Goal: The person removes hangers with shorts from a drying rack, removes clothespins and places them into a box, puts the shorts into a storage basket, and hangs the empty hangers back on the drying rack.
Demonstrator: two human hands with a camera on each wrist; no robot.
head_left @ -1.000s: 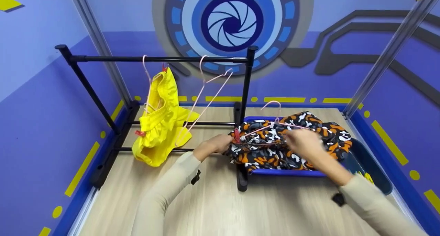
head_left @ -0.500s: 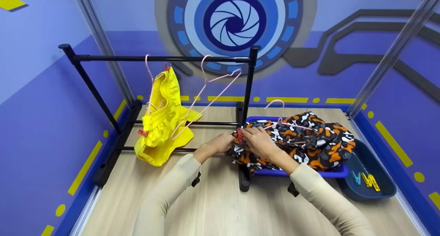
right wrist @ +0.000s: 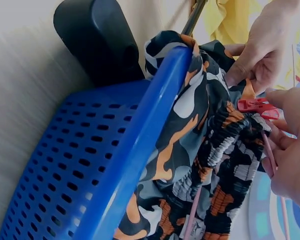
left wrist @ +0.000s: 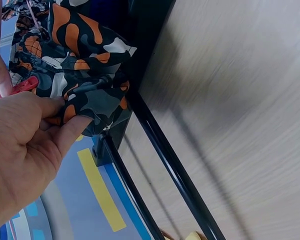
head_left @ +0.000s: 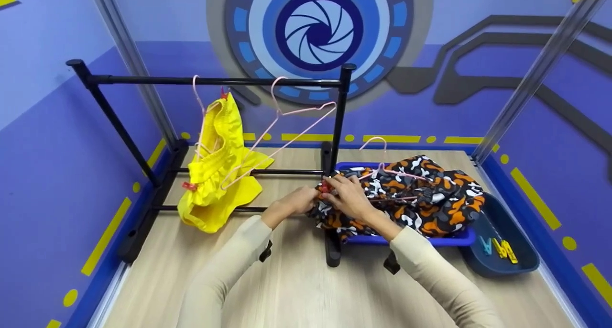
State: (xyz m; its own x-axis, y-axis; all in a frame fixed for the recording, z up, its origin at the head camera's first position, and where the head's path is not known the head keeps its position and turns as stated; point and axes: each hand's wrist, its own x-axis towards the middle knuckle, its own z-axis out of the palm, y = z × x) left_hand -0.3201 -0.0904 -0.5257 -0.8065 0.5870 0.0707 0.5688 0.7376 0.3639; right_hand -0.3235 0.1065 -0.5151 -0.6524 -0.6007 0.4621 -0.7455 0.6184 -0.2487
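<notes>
Camouflage-print pants (head_left: 449, 201) in orange, black and white lie bunched over a blue basket (right wrist: 135, 155), with a pink hanger (head_left: 382, 167) along their elastic waistband. My left hand (head_left: 299, 201) pinches the cloth at the left end of the waistband; in the left wrist view, thumb and fingers of the left hand (left wrist: 30, 135) meet on the fabric. Beside it, my right hand (head_left: 351, 196) holds a red clothespin (right wrist: 257, 106) at the waistband corner. The right wrist view has the right hand (right wrist: 292, 145) around the clip's handle end, next to the hanger wire.
A black rack (head_left: 220, 81) stands left of the basket. Yellow shorts (head_left: 215, 160) hang there on a clipped hanger, and a bare pink hanger (head_left: 275, 122) hangs farther right. A dark bin (head_left: 521, 266) at right holds yellow clothespins (head_left: 505, 250) and a teal clothespin (head_left: 486, 246).
My right hand has come left from over the middle of the pants to the red clothespin at the corner. My left hand keeps its place on the cloth. The bare hanger has swung.
</notes>
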